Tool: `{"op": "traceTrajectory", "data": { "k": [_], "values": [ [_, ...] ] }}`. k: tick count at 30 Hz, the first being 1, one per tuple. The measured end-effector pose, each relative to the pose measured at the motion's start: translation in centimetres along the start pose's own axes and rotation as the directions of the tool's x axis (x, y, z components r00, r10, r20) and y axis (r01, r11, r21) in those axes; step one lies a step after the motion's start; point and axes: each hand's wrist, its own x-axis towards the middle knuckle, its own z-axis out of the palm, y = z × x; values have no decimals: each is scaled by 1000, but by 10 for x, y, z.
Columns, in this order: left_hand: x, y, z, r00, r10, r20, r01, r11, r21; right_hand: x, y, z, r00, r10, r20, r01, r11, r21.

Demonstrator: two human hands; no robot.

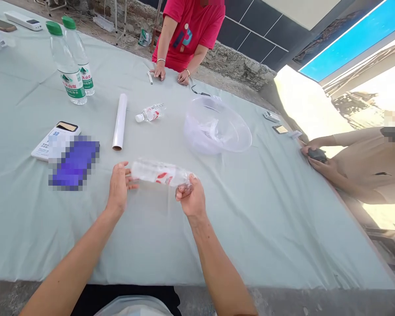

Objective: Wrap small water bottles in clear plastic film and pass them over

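A clear plastic bottle with a red-and-white label lies crosswise over the table in front of me. My right hand is closed around its right end. At the other end, my left hand is open, fingers pointing toward the bottle; whether they touch it I cannot tell. Beyond it, a smaller clear bottle with a white cap lies on its side. A white roll with a brown core lies to the left of that. A translucent plastic basin holds crumpled clear plastic.
Two green-capped water bottles stand at the back left. A white box and a blurred-out purple item lie left of my hands. One person in a red shirt leans on the far edge; another holds a dark object at the right.
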Motion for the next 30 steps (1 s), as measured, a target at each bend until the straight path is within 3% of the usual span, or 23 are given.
{"op": "traceTrajectory", "data": {
  "k": [4,7,10,12,14,15,16,18,20,21,24,28,30],
  "values": [
    [9,-17,10,989,143,21,-144,957,251,68,-10,15,966,-61,-252,95,988,123],
    [7,-31,9,969,233,76,-244,890,385,128,-8,41,943,-65,-325,117,983,141],
    [6,-39,7,947,298,121,-319,826,464,180,-8,69,950,-59,-308,112,981,157],
    [7,-40,5,942,307,133,-332,816,473,206,-16,80,971,-62,-230,92,989,119],
    [8,-40,5,945,298,138,-327,817,475,225,-31,85,990,-79,-116,63,989,-133],
    [8,-39,5,945,294,142,-326,815,479,232,-40,86,992,-96,-78,65,939,-337],
    [8,-39,6,945,292,149,-327,810,487,238,-49,88,990,-126,-58,74,834,-548],
    [7,-38,9,941,295,164,-337,795,504,244,-63,95,972,-235,-19,114,538,-835],
    [6,-37,12,940,298,164,-339,786,516,244,-67,110,925,-350,146,258,297,-919],
    [5,-36,14,942,299,153,-334,786,520,243,-65,120,887,-382,261,360,217,-907],
    [5,-37,15,949,300,94,-306,811,500,239,-50,156,745,-425,514,609,120,-784],
    [11,-39,10,945,327,-12,-305,894,327,240,-32,184,679,-458,574,700,166,-695],
    [16,-37,5,924,374,-75,-347,905,246,232,-25,179,637,-416,649,740,95,-666]
  ]
}}
